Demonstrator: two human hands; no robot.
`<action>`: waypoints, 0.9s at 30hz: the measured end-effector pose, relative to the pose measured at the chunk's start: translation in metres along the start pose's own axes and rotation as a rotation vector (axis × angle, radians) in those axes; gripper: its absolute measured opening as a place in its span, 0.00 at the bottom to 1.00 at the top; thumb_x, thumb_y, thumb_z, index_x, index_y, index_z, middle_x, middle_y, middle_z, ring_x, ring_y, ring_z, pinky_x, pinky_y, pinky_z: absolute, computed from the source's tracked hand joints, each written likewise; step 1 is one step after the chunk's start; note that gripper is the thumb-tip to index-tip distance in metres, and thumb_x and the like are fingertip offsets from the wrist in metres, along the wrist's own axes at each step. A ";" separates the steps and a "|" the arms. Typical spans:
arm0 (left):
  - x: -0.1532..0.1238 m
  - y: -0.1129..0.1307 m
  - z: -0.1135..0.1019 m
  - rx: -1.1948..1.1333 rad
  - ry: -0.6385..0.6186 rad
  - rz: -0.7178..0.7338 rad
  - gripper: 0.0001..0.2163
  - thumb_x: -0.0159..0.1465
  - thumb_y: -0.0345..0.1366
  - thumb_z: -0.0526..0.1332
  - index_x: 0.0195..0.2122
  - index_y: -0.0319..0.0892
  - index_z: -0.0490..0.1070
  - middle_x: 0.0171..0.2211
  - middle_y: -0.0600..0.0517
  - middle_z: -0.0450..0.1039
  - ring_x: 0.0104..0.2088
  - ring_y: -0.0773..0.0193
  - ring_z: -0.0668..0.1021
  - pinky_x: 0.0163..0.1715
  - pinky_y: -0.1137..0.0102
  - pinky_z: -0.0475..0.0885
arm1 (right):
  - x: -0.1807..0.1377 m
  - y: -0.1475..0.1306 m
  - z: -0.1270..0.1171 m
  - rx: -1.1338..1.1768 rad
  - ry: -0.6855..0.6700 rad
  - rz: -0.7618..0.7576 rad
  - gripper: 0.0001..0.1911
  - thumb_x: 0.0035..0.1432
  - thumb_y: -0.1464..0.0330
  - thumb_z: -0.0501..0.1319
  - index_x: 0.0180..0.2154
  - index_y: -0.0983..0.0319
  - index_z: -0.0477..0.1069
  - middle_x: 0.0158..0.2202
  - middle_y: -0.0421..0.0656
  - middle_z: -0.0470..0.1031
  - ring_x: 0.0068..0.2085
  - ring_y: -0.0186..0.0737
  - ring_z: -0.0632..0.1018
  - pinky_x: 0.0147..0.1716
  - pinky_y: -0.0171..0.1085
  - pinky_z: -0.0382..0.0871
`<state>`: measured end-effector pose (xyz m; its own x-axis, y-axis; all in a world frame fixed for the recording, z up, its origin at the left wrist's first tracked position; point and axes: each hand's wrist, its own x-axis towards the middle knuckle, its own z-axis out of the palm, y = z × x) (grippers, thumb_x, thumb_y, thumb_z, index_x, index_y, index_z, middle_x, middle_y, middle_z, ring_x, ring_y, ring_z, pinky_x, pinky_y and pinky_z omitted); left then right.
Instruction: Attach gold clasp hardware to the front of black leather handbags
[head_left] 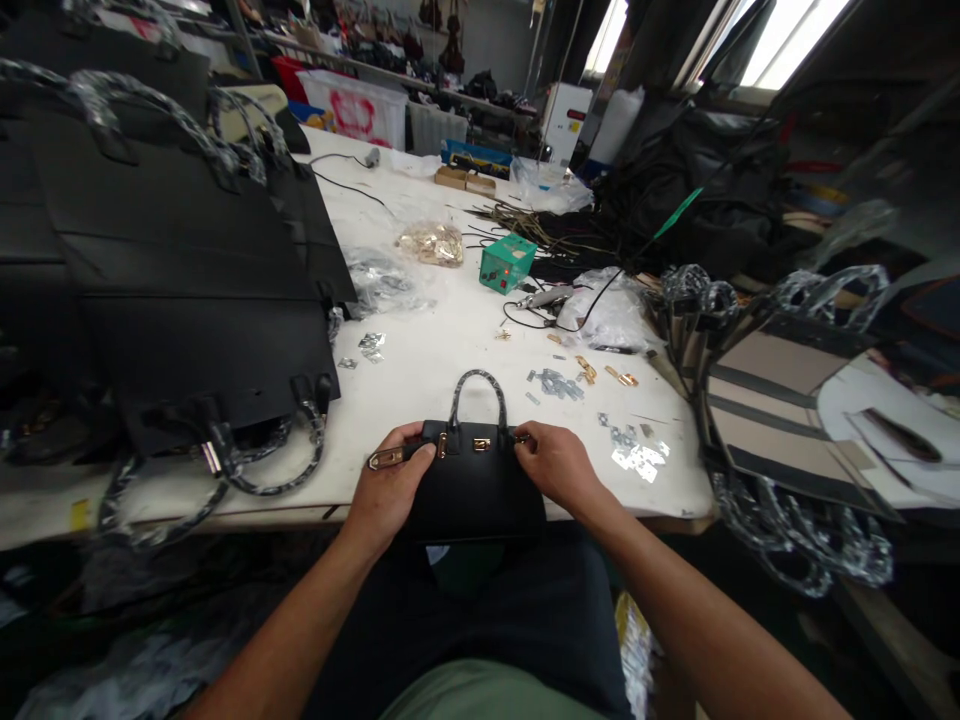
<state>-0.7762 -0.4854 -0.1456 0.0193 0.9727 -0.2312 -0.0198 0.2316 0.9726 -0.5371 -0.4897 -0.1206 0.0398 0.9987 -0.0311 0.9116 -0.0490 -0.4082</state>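
A small black handbag (pixel 472 485) with a wrapped handle and gold fittings rests at the near edge of the white table (pixel 420 370). My left hand (pixel 390 485) grips its left side, thumb on the gold strap end (pixel 386 458). My right hand (pixel 555 465) pinches the bag's right top corner, fingers closed on the strap there.
Large black bags (pixel 172 250) with wrapped handles are stacked at left. Beige and black bags (pixel 772 400) lie at right. A green box (pixel 507 262) with cables, gold fittings (pixel 600 372) and plastic scraps (pixel 637 458) lie on the table beyond the handbag.
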 end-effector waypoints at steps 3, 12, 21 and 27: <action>-0.002 0.004 -0.006 -0.031 -0.094 -0.014 0.23 0.53 0.45 0.67 0.49 0.42 0.71 0.42 0.47 0.78 0.41 0.54 0.79 0.41 0.64 0.74 | 0.001 0.000 0.001 -0.002 -0.017 0.014 0.11 0.55 0.69 0.60 0.40 0.55 0.78 0.29 0.39 0.79 0.32 0.39 0.77 0.33 0.35 0.63; 0.004 0.048 0.023 0.794 -0.169 0.615 0.23 0.59 0.38 0.61 0.57 0.45 0.67 0.54 0.43 0.71 0.54 0.49 0.72 0.57 0.59 0.64 | -0.005 0.009 0.008 0.228 -0.002 0.041 0.09 0.56 0.69 0.59 0.38 0.57 0.76 0.25 0.36 0.76 0.29 0.36 0.76 0.31 0.33 0.64; 0.045 0.046 0.086 1.154 -0.389 0.498 0.16 0.50 0.40 0.68 0.38 0.39 0.74 0.40 0.35 0.77 0.47 0.37 0.75 0.52 0.51 0.61 | -0.011 0.013 0.018 0.304 0.096 0.023 0.09 0.56 0.69 0.59 0.40 0.57 0.73 0.25 0.36 0.76 0.28 0.37 0.76 0.30 0.33 0.65; 0.056 0.043 0.082 1.196 -0.356 0.352 0.28 0.43 0.46 0.70 0.45 0.41 0.72 0.38 0.39 0.79 0.37 0.43 0.79 0.34 0.62 0.68 | -0.022 0.013 0.021 0.377 0.154 0.003 0.08 0.57 0.68 0.59 0.40 0.57 0.72 0.28 0.37 0.76 0.28 0.37 0.76 0.31 0.33 0.66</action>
<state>-0.6943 -0.4219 -0.1144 0.4620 0.8786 -0.1210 0.8183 -0.3697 0.4402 -0.5349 -0.5129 -0.1447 0.1288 0.9873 0.0926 0.6988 -0.0241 -0.7150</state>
